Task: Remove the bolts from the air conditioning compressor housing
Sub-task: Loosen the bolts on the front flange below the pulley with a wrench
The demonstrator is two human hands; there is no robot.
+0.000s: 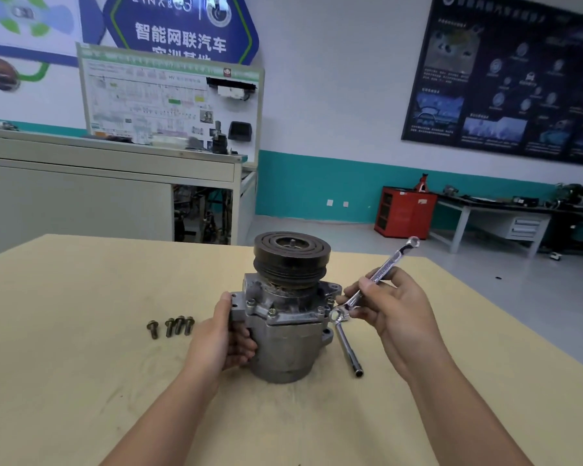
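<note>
Now my left hand (pixel 223 334) grips the grey cast-metal compressor housing (pixel 283 341), my right hand (pixel 396 309) pinches the chrome combination wrench (pixel 379 274); next I'd seat its ring on a flange bolt (pixel 330 300).

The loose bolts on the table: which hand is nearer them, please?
Left. The left hand grips the compressor beside the bolts; the right hand holds the wrench beyond it.

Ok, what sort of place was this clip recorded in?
Most likely an automotive training workshop: a white wiring-diagram teaching board stands on a long grey cabinet, a dark car-technology poster hangs on the white wall, and a red metal cabinet sits beside a cluttered workbench.
</note>
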